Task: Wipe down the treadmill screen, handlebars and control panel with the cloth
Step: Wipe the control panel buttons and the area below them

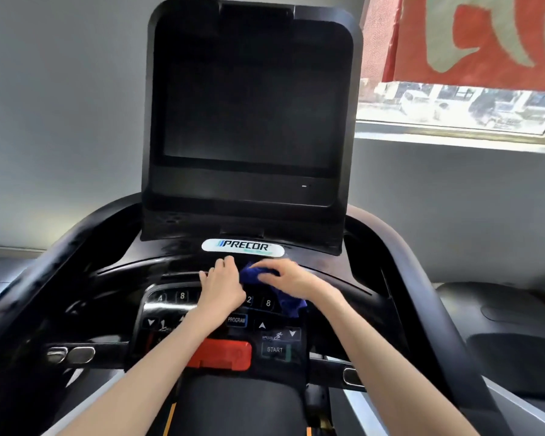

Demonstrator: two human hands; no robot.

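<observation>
A black treadmill console fills the view, with a large dark screen [249, 111] standing upright above a white brand badge [243, 247]. Below lies the control panel [274, 341] with number keys, arrow keys, a START key and a red stop bar [224, 354]. A blue cloth [258, 275] is bunched on the ledge just under the badge. My right hand [285, 276] presses down on it, and part of the cloth hangs below the wrist. My left hand [222, 286] rests flat beside the cloth, fingers touching the ledge. Curved black handlebars [422, 278] sweep down both sides.
Metal grip sensors [71, 354] sit on the cross bar at left, and another [351, 376] at right. A window [460, 105] with a red and white banner [472, 36] is at the upper right. A neighbouring machine's black shroud [501, 325] stands at right.
</observation>
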